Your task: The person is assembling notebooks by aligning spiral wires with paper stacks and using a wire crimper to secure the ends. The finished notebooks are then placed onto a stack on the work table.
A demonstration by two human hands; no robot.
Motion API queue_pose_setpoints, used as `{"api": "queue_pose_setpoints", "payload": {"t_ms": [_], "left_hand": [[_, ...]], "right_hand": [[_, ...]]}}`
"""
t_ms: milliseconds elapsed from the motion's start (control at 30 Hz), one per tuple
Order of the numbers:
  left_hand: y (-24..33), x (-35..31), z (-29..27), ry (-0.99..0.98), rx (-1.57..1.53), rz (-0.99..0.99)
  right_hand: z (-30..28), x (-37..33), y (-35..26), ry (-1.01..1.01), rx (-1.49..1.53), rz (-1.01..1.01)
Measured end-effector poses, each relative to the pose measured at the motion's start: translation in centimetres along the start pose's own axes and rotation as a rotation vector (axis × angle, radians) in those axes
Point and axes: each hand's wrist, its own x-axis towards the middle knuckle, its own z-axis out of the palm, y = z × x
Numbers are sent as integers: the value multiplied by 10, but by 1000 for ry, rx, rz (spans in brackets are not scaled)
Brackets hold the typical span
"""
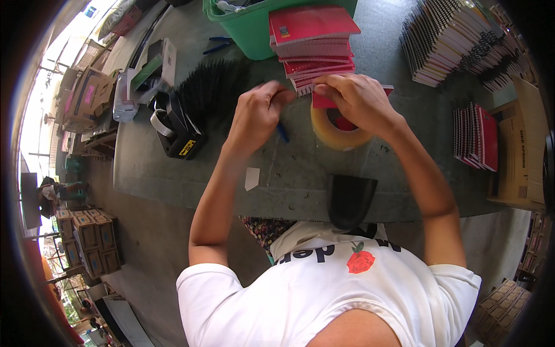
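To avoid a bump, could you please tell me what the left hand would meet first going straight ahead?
Probably the stack of red notebooks, just beyond the left hand, though depth is unclear.

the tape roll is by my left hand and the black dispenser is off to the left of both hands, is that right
Not quite: the head view shows the tape roll by your right hand, not your left hand. The black dispenser is indeed off to the left of both hands.
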Motion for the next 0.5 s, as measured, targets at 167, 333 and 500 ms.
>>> {"api": "queue_pose_setpoints", "payload": {"t_ms": [167, 333, 500], "left_hand": [[-4, 4, 12, 477, 478, 472], [30, -81, 88, -251, 350, 176], [19, -67, 84, -252, -42, 370]], "right_hand": [[4, 5, -9, 202, 164, 36], [6, 9, -4, 122, 300, -26], [-14, 3, 11, 187, 120, -37]]}}
